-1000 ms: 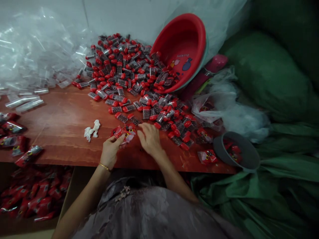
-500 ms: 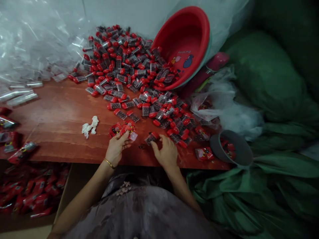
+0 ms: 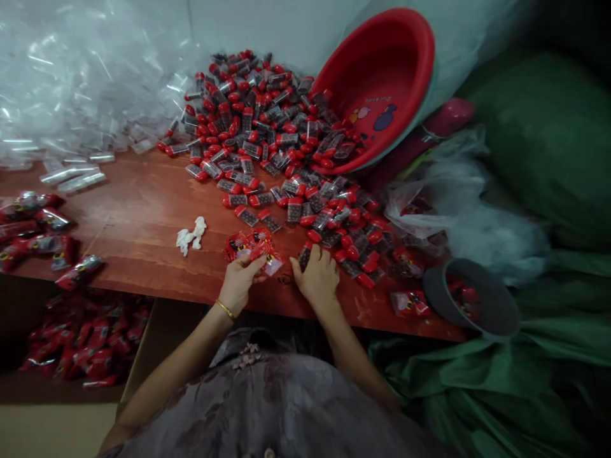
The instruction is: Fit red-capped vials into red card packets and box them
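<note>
My left hand, wearing a gold bracelet, pinches a red printed label with a pale clear part. Under and beyond its fingers lie more red printed labels on the table. My right hand is closed over a small clear container with dark contents, whose far side is hidden by the fingers. Between the hands a small dark ring-like bit lies on the wood. Just beyond, a large heap of red-capped clear containers spreads over the table.
A red basin lies tipped on its side at the heap's right. A grey bowl with red pieces stands at the right edge. Clear plastic sleeves pile up at left, above red wrapped packs. White crumpled scraps lie left of the labels.
The view has swung left, so things sit further right. My right hand has closed over the small container it was reaching around. The left hand still holds the label, now tilted lower right.
</note>
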### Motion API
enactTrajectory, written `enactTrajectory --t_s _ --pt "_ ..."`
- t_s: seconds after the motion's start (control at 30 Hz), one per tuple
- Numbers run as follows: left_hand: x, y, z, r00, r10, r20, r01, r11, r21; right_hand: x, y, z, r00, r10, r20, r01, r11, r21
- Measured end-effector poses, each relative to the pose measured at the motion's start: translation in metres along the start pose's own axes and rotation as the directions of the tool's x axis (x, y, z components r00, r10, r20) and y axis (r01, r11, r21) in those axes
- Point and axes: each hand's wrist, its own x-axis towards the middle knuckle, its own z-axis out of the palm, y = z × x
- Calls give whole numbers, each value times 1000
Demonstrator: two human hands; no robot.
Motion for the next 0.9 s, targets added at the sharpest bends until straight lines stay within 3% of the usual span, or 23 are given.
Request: enactTrajectory --t_s 0.13,0.23,0.33,0.4,0.47,0.53,0.73,0.9 --pt "-2 4 -2 999 29 28 -30 1000 2 4 8 4 1000 -10 -9 10 998 58" --pt "-3 9 -7 999 29 44 -29 1000 4 -5 23 -3 999 -28 23 18 931 365" --pt "-3 8 -7 999 36 35 -37 999 21 -27 31 -20 983 -114 144 -40 634 772" --pt "-3 5 -5 998 58 25 -59 998 31 -42 28 -33 945 -206 253 -144 433 890" --pt "-3 1 -2 996 83 35 -85 996 39 -52 23 -43 910 -265 321 -224 339 914" --pt "-4 -1 0 992 107 63 -110 993 43 -55 16 -47 892 -281 355 -268 304 914" --pt "-11 2 -2 966 187 177 -211 969 128 -42 7 -43 790 -370 489 -460 171 871" --pt "-16 5 -3 954 171 245 -212 966 151 -37 5 -40 763 -389 517 -547 37 836"
